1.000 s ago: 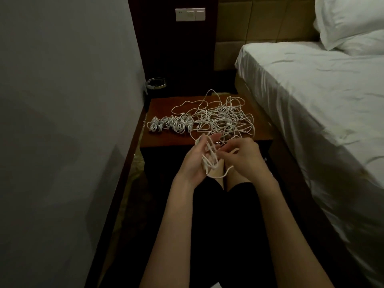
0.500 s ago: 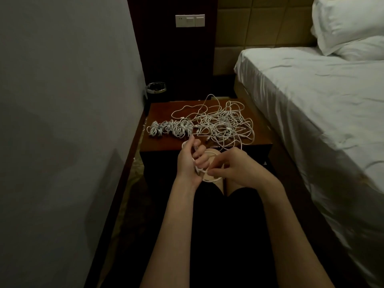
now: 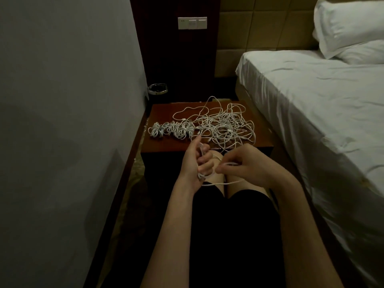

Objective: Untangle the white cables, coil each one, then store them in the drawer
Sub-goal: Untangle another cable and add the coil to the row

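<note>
1. Black fabric covers your lap (image 3: pixel 234 225) nearest the camera, with both bare forearms reaching forward over it and your knees showing just past the hem.
2. Your left hand (image 3: pixel 195 161) has its fingers curled round a small bundle of white cable (image 3: pixel 201 175), gripping it above your knees.
3. Your right hand (image 3: pixel 243 163) pinches a strand of that same cable between thumb and fingertips; a loop sags from it back to the left hand.
4. Both hands sit just short of the near edge of the reddish wooden surface (image 3: pixel 166 145), over the gap between it and your knees.
5. On the surface, a row of coiled cables (image 3: pixel 171 130) lies at the left, near the left edge; the tangled white cables (image 3: pixel 224 125) spread across the middle and right.
6. A grey wall (image 3: pixel 62 121) closes the left side and the bed (image 3: pixel 322 113) the right, leaving a narrow lane.
7. Beyond the surface, a dark bin (image 3: pixel 157 90) stands at the wall.
</note>
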Demonstrator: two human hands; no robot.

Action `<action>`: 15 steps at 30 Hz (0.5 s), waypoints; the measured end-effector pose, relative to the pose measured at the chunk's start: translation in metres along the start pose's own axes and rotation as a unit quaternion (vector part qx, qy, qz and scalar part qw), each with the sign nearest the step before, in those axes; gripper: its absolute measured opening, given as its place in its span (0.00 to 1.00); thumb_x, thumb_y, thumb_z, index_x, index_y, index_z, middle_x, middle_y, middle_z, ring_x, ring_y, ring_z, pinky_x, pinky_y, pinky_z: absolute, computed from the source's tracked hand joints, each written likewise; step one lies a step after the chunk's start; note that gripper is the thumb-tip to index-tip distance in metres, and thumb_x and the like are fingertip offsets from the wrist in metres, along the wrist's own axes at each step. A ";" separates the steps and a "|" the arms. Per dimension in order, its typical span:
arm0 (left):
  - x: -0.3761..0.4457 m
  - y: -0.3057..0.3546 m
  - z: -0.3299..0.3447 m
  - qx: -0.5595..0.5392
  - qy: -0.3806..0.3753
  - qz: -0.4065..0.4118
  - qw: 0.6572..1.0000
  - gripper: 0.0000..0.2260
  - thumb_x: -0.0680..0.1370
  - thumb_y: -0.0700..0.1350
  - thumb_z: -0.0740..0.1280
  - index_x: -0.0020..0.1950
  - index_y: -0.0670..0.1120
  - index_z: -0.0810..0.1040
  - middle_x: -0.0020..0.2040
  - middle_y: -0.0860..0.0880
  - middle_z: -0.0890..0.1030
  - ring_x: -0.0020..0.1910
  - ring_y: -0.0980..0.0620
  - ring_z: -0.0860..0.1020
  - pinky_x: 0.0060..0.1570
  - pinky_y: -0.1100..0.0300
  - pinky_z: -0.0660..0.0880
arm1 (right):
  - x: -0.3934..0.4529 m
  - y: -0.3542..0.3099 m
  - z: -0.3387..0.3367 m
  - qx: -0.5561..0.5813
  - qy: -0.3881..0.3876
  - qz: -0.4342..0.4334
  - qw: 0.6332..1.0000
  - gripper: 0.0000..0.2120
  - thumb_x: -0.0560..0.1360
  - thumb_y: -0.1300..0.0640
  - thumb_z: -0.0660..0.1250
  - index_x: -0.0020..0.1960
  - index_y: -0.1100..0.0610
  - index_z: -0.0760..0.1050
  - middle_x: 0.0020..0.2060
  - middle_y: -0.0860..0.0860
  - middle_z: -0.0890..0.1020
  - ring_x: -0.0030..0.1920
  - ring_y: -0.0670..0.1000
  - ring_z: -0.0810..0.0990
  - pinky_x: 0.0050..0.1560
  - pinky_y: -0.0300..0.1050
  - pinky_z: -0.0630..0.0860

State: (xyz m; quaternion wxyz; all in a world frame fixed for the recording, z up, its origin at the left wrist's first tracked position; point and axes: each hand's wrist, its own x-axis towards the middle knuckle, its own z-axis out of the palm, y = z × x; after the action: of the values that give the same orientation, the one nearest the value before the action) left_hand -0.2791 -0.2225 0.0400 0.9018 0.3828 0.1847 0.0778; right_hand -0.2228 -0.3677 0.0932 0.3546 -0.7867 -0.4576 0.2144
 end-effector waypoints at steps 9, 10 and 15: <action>-0.004 -0.006 0.010 0.138 -0.021 -0.034 0.990 0.31 0.81 0.58 0.55 0.20 0.49 0.74 0.21 0.52 0.69 0.20 0.57 0.69 0.22 0.67 0.65 | 0.014 -0.001 0.025 0.059 0.051 -0.003 0.997 0.05 0.76 0.55 0.69 0.45 0.56 0.82 0.35 0.49 0.82 0.36 0.44 0.80 0.40 0.38 0.75; -0.004 -0.006 0.010 0.140 -0.029 -0.033 0.989 0.30 0.79 0.61 0.56 0.22 0.48 0.74 0.22 0.52 0.69 0.21 0.56 0.68 0.24 0.66 0.64 | 0.014 0.001 0.026 0.059 0.069 0.001 0.996 0.04 0.76 0.55 0.70 0.44 0.55 0.82 0.35 0.49 0.82 0.35 0.44 0.81 0.40 0.39 0.77; -0.008 -0.008 0.010 0.108 -0.074 -0.054 0.990 0.24 0.78 0.61 0.58 0.31 0.45 0.73 0.22 0.52 0.61 0.15 0.59 0.57 0.16 0.69 0.52 | 0.011 0.010 0.019 0.091 0.134 0.037 0.986 0.08 0.71 0.52 0.74 0.42 0.56 0.80 0.35 0.51 0.85 0.38 0.47 0.84 0.46 0.51 0.81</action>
State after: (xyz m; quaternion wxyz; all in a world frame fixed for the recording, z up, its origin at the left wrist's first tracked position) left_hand -0.2822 -0.2371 0.0428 0.8695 0.4717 0.1454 -0.0199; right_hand -0.2243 -0.3542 0.0725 0.4742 -0.7891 -0.3557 0.1608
